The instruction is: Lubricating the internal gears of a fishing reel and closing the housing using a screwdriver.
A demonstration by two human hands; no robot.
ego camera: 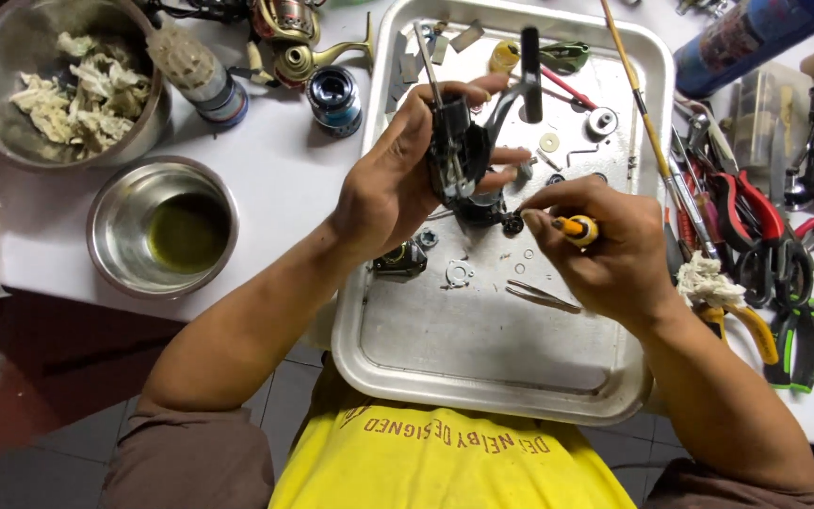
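Observation:
My left hand [398, 184] grips a black fishing reel body [463, 155] and holds it above a metal tray [482, 368]. The reel's handle arm [529, 61] sticks up away from me. My right hand [605, 245] is closed on a small screwdriver with an orange and black handle [577, 228], its tip against the lower side of the reel. Small washers [549, 142], a gear piece [459, 273], a dark part [399, 259] and tweezers [541, 296] lie loose on the tray under my hands.
Left of the tray stand a steel bowl of greenish oil [162, 226], a bowl of dirty rag scraps [68, 85], a reel spool [334, 99] and other reel parts. On the right lie pliers and cutters [765, 245], a thin stick [638, 104] and a blue can [746, 38].

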